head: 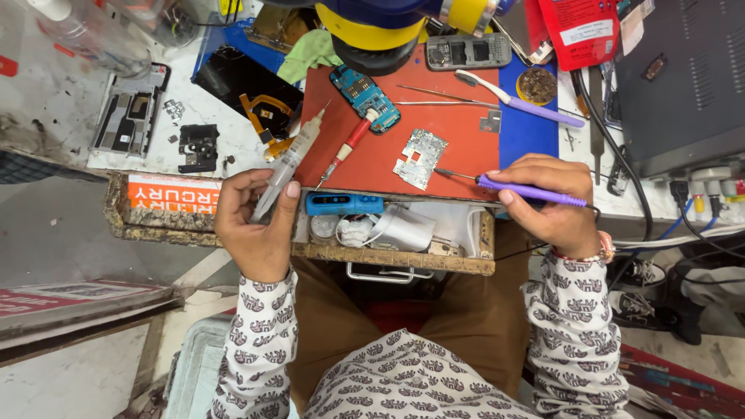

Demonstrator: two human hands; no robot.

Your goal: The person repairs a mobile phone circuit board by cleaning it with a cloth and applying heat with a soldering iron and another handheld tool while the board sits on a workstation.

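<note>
The red mat is crowded. The right hand, fingers clamped on a purple iron, could slip and scorch the small board lying at its tip. The left hand grips a syringe (nozzle up); a squeeze might spill its contents.

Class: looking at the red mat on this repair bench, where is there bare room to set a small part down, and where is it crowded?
Bare red mat lies between the red-handled screwdriver and the silver circuit board, and right of that board toward the blue strip. The mat's top edge is crowded: blue circuit board, tweezers, toothbrush. The open drawer is full.
</note>
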